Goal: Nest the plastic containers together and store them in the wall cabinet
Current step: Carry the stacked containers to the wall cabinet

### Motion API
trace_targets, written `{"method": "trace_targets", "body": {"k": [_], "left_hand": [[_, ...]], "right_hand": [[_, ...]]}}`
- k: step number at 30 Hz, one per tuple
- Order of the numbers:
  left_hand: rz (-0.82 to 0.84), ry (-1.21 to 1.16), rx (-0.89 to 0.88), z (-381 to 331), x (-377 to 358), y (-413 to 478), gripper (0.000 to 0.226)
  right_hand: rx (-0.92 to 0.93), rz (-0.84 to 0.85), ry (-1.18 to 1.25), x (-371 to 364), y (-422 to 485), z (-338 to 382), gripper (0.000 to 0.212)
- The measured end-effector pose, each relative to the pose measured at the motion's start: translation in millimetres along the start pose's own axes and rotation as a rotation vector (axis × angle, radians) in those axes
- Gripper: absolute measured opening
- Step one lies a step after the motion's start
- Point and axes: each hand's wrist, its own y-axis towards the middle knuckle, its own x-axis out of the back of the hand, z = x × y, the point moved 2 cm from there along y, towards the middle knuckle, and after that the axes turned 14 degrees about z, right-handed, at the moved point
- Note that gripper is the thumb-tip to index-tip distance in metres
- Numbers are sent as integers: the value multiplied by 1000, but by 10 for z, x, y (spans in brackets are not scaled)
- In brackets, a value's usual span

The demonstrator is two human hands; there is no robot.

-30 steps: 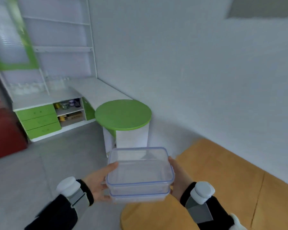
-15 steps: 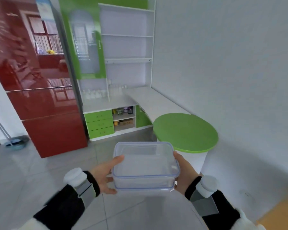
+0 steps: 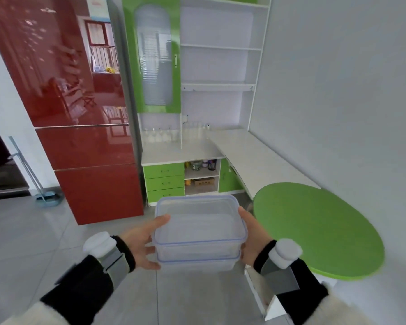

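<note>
I have the nested plastic containers [image 3: 199, 233] held near, above the floor; my left hand [image 3: 144, 242] and right hand [image 3: 252, 235] grip their sides; the wall cabinet [image 3: 154, 57] stands far ahead, door closed.

No text, label, brand or number is clear enough to read. A small pale mark sits near the top of the red fridge [image 3: 80, 102] door, too blurred to make out. A paper sheet [image 3: 96, 7] shows above the fridge's right edge, its print also illegible. Dark marks on the cardboard box [image 3: 202, 182] on the lower cabinet shelf are too small to tell.
</note>
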Motion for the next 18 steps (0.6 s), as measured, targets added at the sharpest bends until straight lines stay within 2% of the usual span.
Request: {"method": "trace_targets", "body": {"k": [2,6,9,13,15,18], "left_hand": [[-17,-22,-8,-279,96,273,67],[-38,-36,-31,-876,310,818,66],[-39,-38,-38,-1273,490,1266,65],[-17,-4,-42,-1708,776,1826,69],[-5,10,-42,-1982,931,2146,67],[6,37,-24,-2460,1112,2586,71]], "right_hand": [[-13,48,4,72,383,244,53],[7,131,-41,146,1174,730,48],[19,97,-37,299,1842,984,49],[-33,37,-63,531,2612,1192,71],[-3,-18,-58,633,3003,1337,77],[-7,-3,-17,647,3514,1630,62]]}}
